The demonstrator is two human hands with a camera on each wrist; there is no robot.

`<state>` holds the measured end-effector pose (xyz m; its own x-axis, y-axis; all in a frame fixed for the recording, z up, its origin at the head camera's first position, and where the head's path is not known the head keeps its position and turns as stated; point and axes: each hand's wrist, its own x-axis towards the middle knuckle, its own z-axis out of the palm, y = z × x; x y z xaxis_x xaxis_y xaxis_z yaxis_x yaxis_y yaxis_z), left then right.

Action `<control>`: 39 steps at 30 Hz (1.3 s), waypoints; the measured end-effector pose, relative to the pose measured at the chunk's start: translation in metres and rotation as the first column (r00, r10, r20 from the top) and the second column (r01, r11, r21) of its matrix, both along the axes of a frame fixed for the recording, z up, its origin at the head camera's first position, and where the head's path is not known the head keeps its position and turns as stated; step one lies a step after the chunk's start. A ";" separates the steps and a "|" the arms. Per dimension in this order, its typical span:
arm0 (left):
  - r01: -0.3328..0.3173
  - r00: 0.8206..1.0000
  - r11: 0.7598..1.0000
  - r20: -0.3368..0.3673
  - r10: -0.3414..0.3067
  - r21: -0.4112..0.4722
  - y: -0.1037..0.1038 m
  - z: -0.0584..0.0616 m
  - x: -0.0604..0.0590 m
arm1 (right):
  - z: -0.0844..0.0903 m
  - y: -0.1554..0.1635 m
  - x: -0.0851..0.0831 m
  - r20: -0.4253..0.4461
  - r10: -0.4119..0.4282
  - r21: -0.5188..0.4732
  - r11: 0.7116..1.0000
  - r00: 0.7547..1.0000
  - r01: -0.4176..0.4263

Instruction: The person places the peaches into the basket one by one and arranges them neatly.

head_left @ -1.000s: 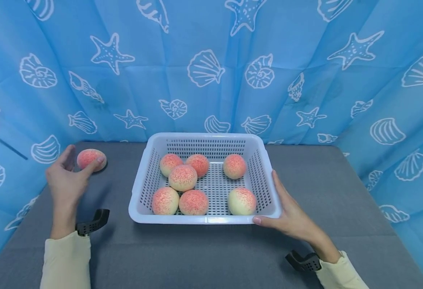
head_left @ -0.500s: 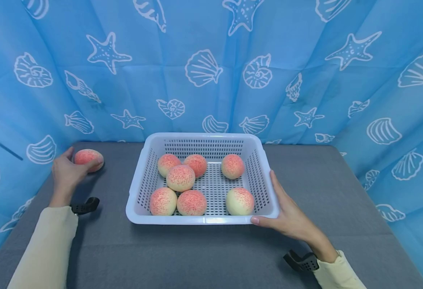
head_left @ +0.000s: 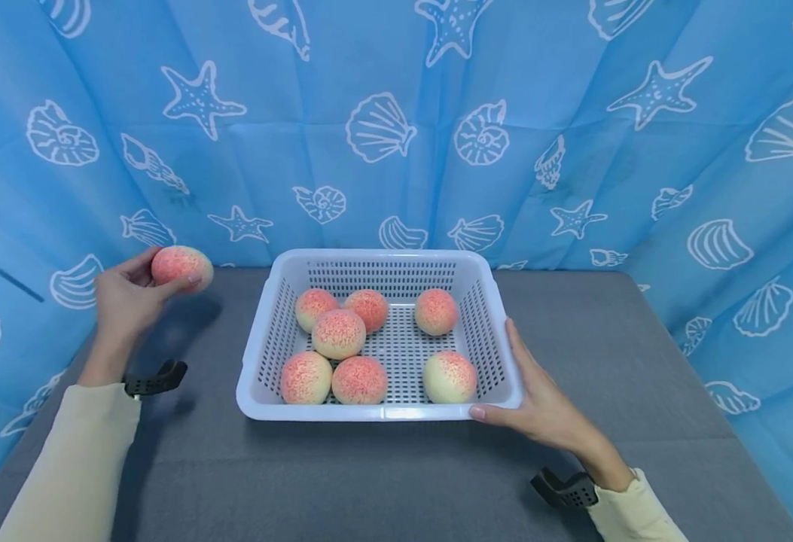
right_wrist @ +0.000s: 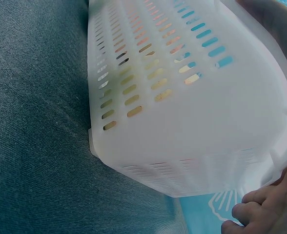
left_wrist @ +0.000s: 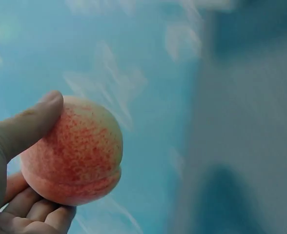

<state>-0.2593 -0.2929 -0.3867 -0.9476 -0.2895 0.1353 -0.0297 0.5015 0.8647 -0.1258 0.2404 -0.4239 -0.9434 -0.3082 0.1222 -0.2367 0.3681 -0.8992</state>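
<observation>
In my left hand (head_left: 128, 301) is a pink-and-cream peach (head_left: 181, 266), pinched between thumb and fingers at the far left of the table. The left wrist view shows the thumb over the top of this peach (left_wrist: 82, 151) and the fingers curled beneath it. Its shadow falls on the cloth, apart from the fruit. A white perforated plastic basket (head_left: 321, 412) stands in the middle with several peaches inside, most toward its left half. My right hand (head_left: 548, 403) grips the basket's front right corner, thumb on the front rim and fingers along the right side.
Dark grey cloth (head_left: 396, 482) covers the table. A blue curtain (head_left: 396, 203) with white shells and starfish hangs right behind it and along both sides. Each wrist wears a black strap mount, the left one (head_left: 157, 379) close over the cloth.
My left hand has reached the peach on the table, taken hold of it and lifted it up and slightly right. The right hand and the basket stay in place.
</observation>
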 end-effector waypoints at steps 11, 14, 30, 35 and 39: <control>0.572 0.818 0.778 -0.248 -0.519 0.260 0.150 0.073 0.027 | -0.001 0.005 0.000 0.006 -0.009 -0.004 1.000 1.000 0.009; 0.656 0.752 0.683 -0.205 -0.627 0.321 0.185 0.068 0.029 | -0.002 0.004 0.000 0.009 -0.013 0.002 1.000 1.000 0.013; 0.678 0.609 0.651 0.234 -0.758 0.342 0.261 0.021 0.017 | 0.001 0.000 0.000 0.012 0.013 -0.041 0.999 1.000 -0.013; 0.641 0.621 0.674 0.267 -0.737 0.368 0.261 0.014 0.013 | 0.002 0.000 0.000 0.014 0.009 -0.042 0.999 1.000 -0.008; 0.603 0.637 0.704 0.306 -0.708 0.375 0.263 0.010 0.012 | 0.001 -0.001 0.001 0.015 0.007 -0.041 0.999 1.000 -0.006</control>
